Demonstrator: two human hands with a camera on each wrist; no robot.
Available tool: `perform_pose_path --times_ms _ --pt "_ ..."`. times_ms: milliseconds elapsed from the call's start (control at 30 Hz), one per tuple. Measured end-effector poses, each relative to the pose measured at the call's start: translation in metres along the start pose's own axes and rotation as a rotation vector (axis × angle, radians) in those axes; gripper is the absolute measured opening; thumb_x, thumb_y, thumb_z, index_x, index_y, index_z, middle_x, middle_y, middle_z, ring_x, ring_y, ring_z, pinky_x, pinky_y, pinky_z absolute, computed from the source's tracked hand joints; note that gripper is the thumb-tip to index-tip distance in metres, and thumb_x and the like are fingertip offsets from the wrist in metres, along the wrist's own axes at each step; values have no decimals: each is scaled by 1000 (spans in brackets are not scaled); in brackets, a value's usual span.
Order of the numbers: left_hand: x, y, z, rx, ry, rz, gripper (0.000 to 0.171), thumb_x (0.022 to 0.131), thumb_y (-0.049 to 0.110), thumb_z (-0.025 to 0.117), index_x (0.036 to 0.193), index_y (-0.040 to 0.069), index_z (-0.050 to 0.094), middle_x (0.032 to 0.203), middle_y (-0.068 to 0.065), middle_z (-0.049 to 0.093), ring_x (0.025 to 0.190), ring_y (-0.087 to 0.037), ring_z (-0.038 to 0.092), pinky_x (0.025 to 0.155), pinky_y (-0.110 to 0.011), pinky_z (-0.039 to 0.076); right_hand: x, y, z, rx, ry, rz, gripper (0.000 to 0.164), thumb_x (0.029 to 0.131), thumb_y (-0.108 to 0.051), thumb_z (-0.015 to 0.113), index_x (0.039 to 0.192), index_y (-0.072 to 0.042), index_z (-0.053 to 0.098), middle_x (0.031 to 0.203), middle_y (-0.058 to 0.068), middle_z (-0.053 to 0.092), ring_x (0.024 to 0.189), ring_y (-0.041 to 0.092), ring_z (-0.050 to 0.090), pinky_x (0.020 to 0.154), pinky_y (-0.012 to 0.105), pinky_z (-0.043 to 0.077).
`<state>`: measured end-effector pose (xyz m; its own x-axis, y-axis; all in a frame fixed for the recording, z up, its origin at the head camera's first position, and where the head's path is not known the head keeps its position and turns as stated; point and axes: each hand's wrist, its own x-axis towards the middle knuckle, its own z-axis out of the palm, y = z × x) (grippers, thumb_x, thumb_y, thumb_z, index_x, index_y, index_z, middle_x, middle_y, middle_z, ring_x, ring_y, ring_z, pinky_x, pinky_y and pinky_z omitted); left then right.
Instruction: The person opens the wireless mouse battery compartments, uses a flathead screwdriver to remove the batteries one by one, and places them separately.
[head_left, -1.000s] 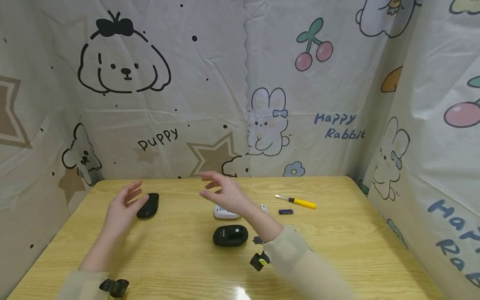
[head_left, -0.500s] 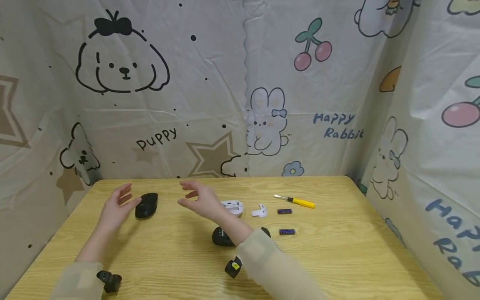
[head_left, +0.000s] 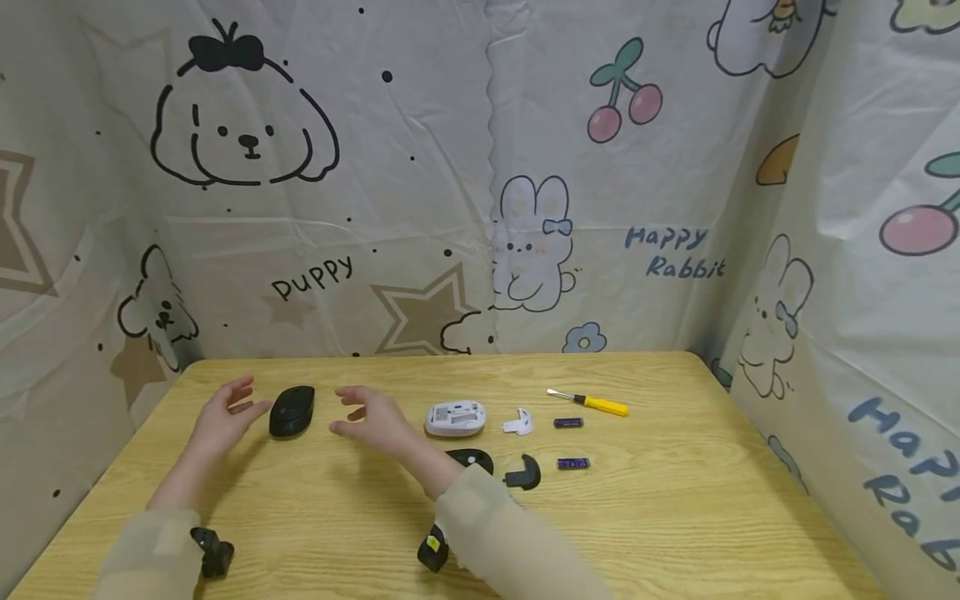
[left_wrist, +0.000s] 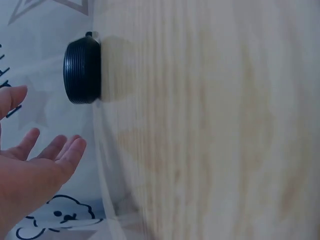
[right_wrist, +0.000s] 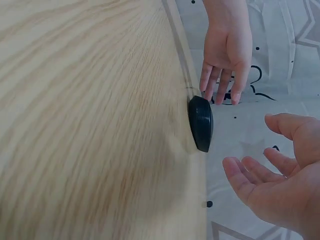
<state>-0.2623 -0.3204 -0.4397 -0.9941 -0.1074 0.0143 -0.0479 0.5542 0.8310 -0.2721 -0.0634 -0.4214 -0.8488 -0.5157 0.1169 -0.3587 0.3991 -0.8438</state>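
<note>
A black computer mouse [head_left: 292, 411] sits upright on the left part of the wooden table. My left hand [head_left: 222, 419] hovers just left of it, thumb near its side and fingers loosely bent. To its right is my right hand [head_left: 375, 421], farther away and also relaxed. Neither hand holds anything. In the left wrist view the mouse [left_wrist: 82, 70] is apart from the left fingers [left_wrist: 72, 155]. The right wrist view has the mouse [right_wrist: 201, 123] between both hands, with a gap to the right hand [right_wrist: 285, 180].
An upturned white mouse [head_left: 456, 418] shows its uncovered battery slot; its white cover [head_left: 517, 422] lies beside it. The right forearm partly hides another black mouse [head_left: 474, 458]. A black cover [head_left: 525, 473], two batteries [head_left: 568, 423] and a yellow-handled screwdriver [head_left: 607, 407] lie rightward.
My right hand has moved left and down toward the upright black mouse, uncovering the white mouse, the covers and the nearer battery. My left hand has drifted slightly left and lower.
</note>
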Motion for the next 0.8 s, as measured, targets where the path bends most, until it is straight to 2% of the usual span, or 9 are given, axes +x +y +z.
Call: perform_pose_path --times_ms 233,400,467,600,667,733,800 --pt "9 -10 -5 12 -87 -35 72 97 28 51 147 -6 12 145 -38 21 129 -52 29 103 -58 35 9 -4 13 32 9 40 50 86 -20 70 132 -13 53 126 7 59 103 19 61 72 15 50" --pt "13 -15 -5 -12 -145 -28 68 98 19 50 146 -8 12 144 -38 24 130 -50 31 100 -54 41 13 -2 23 36 -5 66 50 84 -16 72 130 -11 54 124 8 60 96 15 62 71 15 50" --pt "14 -16 -5 -20 -159 -32 66 98 17 50 146 -8 12 144 -37 25 130 -48 33 98 -47 45 13 -2 25 48 -19 74 49 84 -14 72 130 -10 54 124 9 60 96 15 63 71 15 50" --pt "18 -18 -6 -72 -199 -50 62 99 13 45 147 -8 11 145 -35 26 128 -44 38 87 -25 51 14 -1 29 75 -38 94 48 84 -13 71 130 -10 55 124 8 60 98 16 63 70 16 51" --pt "20 -19 -7 -104 -223 -52 61 99 10 44 146 -9 10 145 -35 25 123 -35 47 81 -18 50 15 -1 31 80 -41 111 48 85 -13 71 130 -11 55 124 7 60 99 15 62 70 17 51" --pt "23 -20 -7 -147 -249 -49 61 98 7 43 146 -10 9 145 -36 24 113 -18 55 80 -17 49 17 0 32 86 -40 128 47 85 -13 70 130 -11 55 124 6 60 100 15 62 71 17 51" --pt "25 -20 -7 -181 -271 -47 62 97 3 44 145 -12 8 145 -37 23 102 -2 54 79 -17 50 19 1 33 93 -41 144 47 85 -13 70 130 -12 55 124 4 61 101 14 62 72 17 51"
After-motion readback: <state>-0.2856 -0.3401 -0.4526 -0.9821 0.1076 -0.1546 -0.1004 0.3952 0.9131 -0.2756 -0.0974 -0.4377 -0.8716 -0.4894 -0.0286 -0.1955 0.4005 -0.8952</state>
